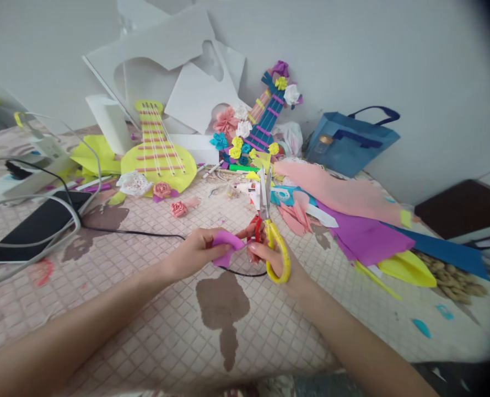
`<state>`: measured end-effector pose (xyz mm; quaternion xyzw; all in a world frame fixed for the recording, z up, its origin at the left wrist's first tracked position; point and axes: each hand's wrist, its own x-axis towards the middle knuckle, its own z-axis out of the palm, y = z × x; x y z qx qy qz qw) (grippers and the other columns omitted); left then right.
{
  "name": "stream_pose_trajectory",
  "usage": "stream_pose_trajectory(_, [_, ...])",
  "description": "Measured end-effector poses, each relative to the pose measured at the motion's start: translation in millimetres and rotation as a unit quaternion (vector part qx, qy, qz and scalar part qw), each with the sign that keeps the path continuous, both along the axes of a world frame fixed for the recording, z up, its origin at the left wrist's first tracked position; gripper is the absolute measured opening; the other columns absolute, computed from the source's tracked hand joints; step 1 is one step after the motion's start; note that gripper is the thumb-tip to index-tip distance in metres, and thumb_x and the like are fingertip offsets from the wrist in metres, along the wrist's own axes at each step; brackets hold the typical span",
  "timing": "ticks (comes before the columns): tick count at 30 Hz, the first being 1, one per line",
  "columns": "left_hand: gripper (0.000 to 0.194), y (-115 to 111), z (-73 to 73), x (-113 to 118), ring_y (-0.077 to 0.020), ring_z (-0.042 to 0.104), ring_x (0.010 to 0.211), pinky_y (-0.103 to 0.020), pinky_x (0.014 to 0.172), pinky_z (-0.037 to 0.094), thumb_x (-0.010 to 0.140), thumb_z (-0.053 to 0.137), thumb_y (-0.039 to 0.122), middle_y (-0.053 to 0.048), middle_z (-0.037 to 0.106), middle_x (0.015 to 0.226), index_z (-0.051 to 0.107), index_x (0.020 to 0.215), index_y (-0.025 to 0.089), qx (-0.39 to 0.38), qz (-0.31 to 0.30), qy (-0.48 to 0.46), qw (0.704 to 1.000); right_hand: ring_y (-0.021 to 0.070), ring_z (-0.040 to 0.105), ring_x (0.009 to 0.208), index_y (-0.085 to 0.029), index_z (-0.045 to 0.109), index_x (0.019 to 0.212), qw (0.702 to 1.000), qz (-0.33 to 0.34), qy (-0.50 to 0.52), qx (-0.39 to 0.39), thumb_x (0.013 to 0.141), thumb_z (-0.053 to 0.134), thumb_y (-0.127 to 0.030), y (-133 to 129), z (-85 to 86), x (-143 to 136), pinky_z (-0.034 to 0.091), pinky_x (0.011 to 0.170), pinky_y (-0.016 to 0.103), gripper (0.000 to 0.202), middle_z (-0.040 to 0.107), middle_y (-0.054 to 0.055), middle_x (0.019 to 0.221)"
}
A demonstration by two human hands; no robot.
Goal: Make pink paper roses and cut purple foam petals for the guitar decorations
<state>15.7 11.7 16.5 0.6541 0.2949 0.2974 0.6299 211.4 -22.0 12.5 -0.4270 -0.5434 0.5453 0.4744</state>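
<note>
While a purple strip [224, 245] is pinched by the left hand [190, 255] at the frame's centre, its narrowed end is drawn rightward to the thumb and fingertips of the right hand [297, 280]. The strip is set roughly crosswise, left of the yellow-handled scissors [287, 264], which are held in the right hand; their blades are pointed toward the top of the frame, away from the strip.
</note>
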Motion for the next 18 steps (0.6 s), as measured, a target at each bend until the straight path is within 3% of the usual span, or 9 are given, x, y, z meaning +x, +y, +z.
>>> stream_pose_trajectory(3, [0.016,0.1,-3.7,1.5,-0.0114,0.056,0.067,-0.023,0.065,0.043,0.081,0.063,0.027,-0.001,0.067,0.074,0.071,0.090,0.016,-0.109,0.030,0.000,0.994,0.0098,0.048,0.053,-0.021,0.055,0.091,1.000,0.005,0.025,-0.016,0.078,0.063,-0.032,1.2,-2.7,-0.6,0.040,0.048,0.024,0.019,0.054,-0.003,0.068])
stream_pose_trajectory(8, [0.025,-4.1,-1.0,4.8,-0.0130,0.059,0.071,-0.023,0.065,0.043,0.074,0.070,0.035,-0.004,0.071,0.083,0.070,0.088,0.014,-0.173,0.026,0.000,0.985,0.0104,0.052,0.060,-0.023,0.053,0.094,0.998,-0.014,0.037,-0.042,0.072,0.070,-0.030,-0.8,-1.8,-3.5,0.039,0.050,0.023,0.029,0.056,-0.002,0.078])
stream_pose_trajectory(13, [0.029,-8.6,1.0,6.5,-0.0103,0.054,0.058,-0.021,0.053,0.037,0.070,0.072,0.040,0.000,0.065,0.067,0.066,0.080,0.013,-0.158,0.040,0.050,0.985,0.0090,0.045,0.056,-0.022,0.050,0.092,0.998,-0.012,0.036,-0.043,0.071,0.070,-0.029,-3.3,1.6,-5.2,0.035,0.049,0.023,0.030,0.051,-0.005,0.071])
stream_pose_trajectory(18, [0.029,-6.2,-1.9,5.2,-0.0112,0.053,0.053,-0.020,0.045,0.033,0.074,0.066,0.042,-0.001,0.062,0.062,0.060,0.075,0.014,-0.091,0.113,0.121,0.982,0.0089,0.042,0.055,-0.023,0.049,0.091,0.996,-0.078,0.004,-0.048,0.069,0.071,-0.028,-1.5,1.5,-3.9,0.033,0.049,0.024,0.032,0.049,-0.006,0.068])
